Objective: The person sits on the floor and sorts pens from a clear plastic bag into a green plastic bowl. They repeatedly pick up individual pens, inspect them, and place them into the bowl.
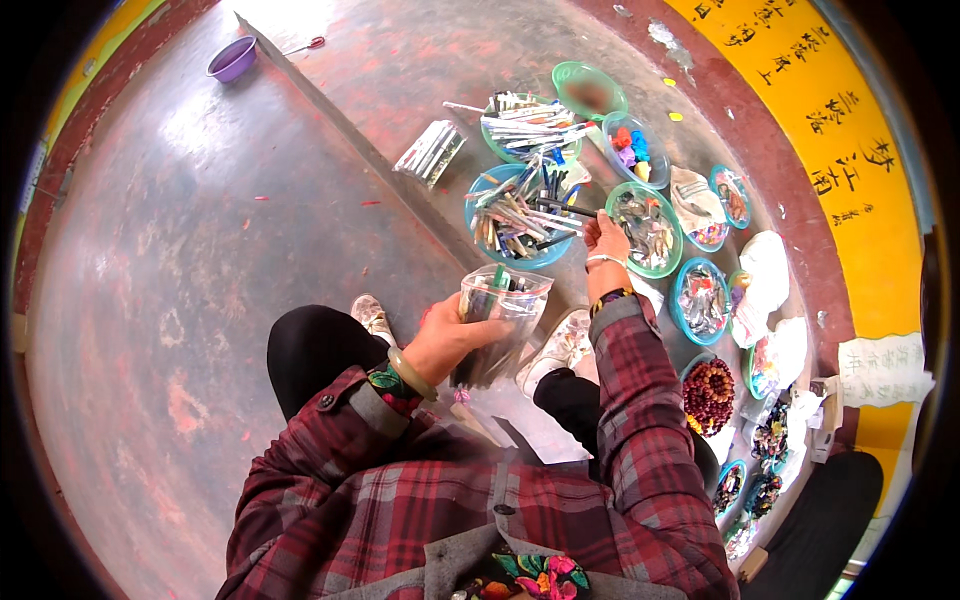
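My left hand (440, 338) is closed round a clear zip-top plastic bag (520, 300) in front of my knees. Dark, pen-like sticks and a green one show inside it, and its mouth faces up. My right hand (606, 240) pinches the end of a slim black pen (568, 207), which points left over a blue basket (548, 262). Many pens and markers (505, 215) fill that basket. Behind it stands a green basket (488, 140) heaped with white pens. A clear pack of pens (430, 152) lies on the floor to their left.
Beyond the pens are an emptier green basket (590, 68) and a basket of coloured pieces (632, 150). Small wrapped items fill another green basket (645, 225); dark red beads (708, 395) lie nearer right. A floor ridge (340, 125) runs diagonally; a purple basin (232, 62) stands far left.
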Tool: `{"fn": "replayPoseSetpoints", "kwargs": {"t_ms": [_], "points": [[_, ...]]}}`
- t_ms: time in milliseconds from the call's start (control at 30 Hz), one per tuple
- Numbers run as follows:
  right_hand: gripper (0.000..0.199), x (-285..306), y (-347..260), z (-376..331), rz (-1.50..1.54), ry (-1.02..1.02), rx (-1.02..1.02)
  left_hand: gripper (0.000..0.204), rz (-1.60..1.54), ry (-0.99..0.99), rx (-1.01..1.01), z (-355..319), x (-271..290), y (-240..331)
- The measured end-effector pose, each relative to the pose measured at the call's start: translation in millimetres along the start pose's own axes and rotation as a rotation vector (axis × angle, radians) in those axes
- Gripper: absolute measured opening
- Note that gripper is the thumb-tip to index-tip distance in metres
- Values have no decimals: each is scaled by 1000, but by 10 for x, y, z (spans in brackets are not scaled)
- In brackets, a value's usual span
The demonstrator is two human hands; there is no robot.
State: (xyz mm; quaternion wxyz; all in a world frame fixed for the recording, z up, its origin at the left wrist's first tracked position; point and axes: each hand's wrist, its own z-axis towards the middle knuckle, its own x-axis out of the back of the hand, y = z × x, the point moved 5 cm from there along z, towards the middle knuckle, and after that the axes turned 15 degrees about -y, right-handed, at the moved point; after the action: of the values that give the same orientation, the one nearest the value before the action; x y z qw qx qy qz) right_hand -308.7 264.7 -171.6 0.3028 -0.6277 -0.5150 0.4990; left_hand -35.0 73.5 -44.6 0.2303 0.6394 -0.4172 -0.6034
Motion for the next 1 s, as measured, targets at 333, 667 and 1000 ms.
{"fn": "replayPoseSetpoints", "kwargs": {"t_ms": [333,667,1000], "points": [[20,-456,-527,-739,500,-323,-92,34,-7,-11,-53,3,-2,-41],[34,-1084,-1229,-1677,-185,-570,-243,34,44,-48,-90,-28,32,7],[72,-845,-1906,-2582,-89,-1035,-198,32,51,-182,-86,-114,-99,120]]}}
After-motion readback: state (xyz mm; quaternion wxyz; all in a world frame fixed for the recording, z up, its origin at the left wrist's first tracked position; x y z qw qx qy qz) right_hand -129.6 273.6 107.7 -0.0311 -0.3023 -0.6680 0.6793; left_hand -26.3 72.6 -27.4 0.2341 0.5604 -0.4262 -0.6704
